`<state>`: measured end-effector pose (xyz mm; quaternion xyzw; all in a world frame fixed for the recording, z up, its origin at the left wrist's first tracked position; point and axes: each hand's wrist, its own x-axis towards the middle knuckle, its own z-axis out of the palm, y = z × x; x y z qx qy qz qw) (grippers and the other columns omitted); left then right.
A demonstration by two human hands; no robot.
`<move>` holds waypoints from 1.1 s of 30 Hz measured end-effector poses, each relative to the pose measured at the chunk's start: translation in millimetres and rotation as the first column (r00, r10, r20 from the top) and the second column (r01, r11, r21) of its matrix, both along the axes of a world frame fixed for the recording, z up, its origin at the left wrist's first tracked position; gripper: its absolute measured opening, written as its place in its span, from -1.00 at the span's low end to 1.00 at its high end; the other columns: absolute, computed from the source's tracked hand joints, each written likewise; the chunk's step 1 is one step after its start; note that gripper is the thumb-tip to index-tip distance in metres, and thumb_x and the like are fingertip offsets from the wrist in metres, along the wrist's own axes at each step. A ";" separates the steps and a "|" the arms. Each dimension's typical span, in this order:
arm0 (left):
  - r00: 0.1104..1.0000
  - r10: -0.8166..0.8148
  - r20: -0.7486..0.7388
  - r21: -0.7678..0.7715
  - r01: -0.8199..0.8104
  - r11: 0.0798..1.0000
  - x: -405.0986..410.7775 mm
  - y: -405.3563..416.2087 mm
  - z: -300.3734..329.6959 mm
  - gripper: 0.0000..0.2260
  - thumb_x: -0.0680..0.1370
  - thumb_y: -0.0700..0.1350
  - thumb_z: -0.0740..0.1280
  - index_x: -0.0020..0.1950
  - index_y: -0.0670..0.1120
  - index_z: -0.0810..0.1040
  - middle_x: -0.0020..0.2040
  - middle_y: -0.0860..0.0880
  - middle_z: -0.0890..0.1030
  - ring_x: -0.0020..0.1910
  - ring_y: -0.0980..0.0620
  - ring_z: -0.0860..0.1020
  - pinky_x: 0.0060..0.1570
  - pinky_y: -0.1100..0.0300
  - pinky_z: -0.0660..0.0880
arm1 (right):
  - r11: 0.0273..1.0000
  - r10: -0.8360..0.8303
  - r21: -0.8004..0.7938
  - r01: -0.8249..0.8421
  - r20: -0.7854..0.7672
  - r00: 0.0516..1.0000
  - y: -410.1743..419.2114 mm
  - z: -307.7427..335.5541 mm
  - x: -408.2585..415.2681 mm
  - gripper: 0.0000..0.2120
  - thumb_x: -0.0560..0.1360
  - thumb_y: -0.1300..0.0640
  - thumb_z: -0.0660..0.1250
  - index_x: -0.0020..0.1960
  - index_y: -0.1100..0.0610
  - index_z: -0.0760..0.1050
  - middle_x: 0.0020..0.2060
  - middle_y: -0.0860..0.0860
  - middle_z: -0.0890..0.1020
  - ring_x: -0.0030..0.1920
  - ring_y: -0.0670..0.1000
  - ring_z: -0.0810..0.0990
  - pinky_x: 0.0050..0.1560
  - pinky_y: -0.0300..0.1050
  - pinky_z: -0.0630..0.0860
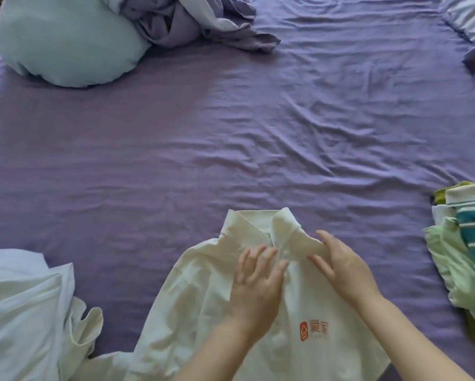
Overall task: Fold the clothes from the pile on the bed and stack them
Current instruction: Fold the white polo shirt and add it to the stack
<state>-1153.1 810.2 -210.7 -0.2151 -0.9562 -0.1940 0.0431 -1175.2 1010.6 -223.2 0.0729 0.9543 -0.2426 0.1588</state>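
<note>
Two hands work a white polo shirt (pixel 203 312) at the bed's (pixel 230 147) near edge: left hand (pixel 258 281) spread flat on the placket, right hand (pixel 340 265) pinching the collar. Folded clothes (pixel 464 243) stack right; white fabric (pixel 24 312) heaps left.

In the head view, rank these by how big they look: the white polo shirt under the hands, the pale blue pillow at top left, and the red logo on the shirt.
1. White polo shirt, though nearness to the camera inflates it.
2. Pale blue pillow, farther off, so its true rank against the shirt is unsure.
3. Red logo, clearly smallest.
</note>
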 end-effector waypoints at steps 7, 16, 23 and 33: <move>0.904 -0.268 0.333 -0.376 0.388 0.842 14.9 53.9 -12.7 -0.40 0.41 -0.07 0.37 0.45 0.01 0.34 0.50 -0.08 0.28 0.51 -0.11 0.16 0.45 -0.26 -0.01 | 0.983 -0.151 -0.078 0.166 0.168 0.974 58.5 11.3 68.0 -0.69 0.49 -0.15 0.29 0.18 -0.07 0.47 -0.10 -0.14 0.65 -0.01 0.06 0.61 -0.08 -0.09 0.39; 0.841 -0.139 0.524 -0.290 0.329 0.899 10.7 96.5 -15.4 -0.44 0.60 0.25 -0.04 0.55 0.14 -0.10 0.57 -0.04 -0.18 0.54 -0.07 -0.20 0.44 -0.17 -0.20 | 0.959 -0.218 0.158 0.235 -0.119 0.969 128.2 34.3 76.0 -0.90 0.52 0.05 0.31 -0.08 0.07 0.52 -0.14 0.01 0.56 -0.12 0.13 0.55 -0.25 -0.02 0.41; 0.834 -0.118 0.539 -0.391 0.371 0.842 20.4 143.5 -23.8 -0.14 0.40 0.49 0.05 0.52 0.17 -0.28 0.52 -0.02 -0.37 0.48 -0.12 -0.41 0.37 -0.33 -0.31 | 0.921 0.099 0.366 -0.131 0.106 0.989 145.9 14.6 72.1 -0.41 0.53 -0.12 0.21 0.48 0.02 0.12 0.25 0.00 0.40 0.16 0.07 0.46 0.09 -0.06 0.44; 0.802 0.035 0.597 -0.484 0.325 0.813 15.9 163.8 -31.1 0.07 0.29 0.44 0.32 0.48 0.20 -0.37 0.51 -0.05 -0.40 0.48 -0.18 -0.38 0.34 -0.37 -0.28 | 0.837 0.271 0.537 -0.104 -0.242 0.932 144.2 26.6 104.6 -0.32 -0.01 0.43 0.57 0.11 0.16 0.62 0.06 0.25 0.62 -0.19 0.19 0.64 -0.30 -0.02 0.57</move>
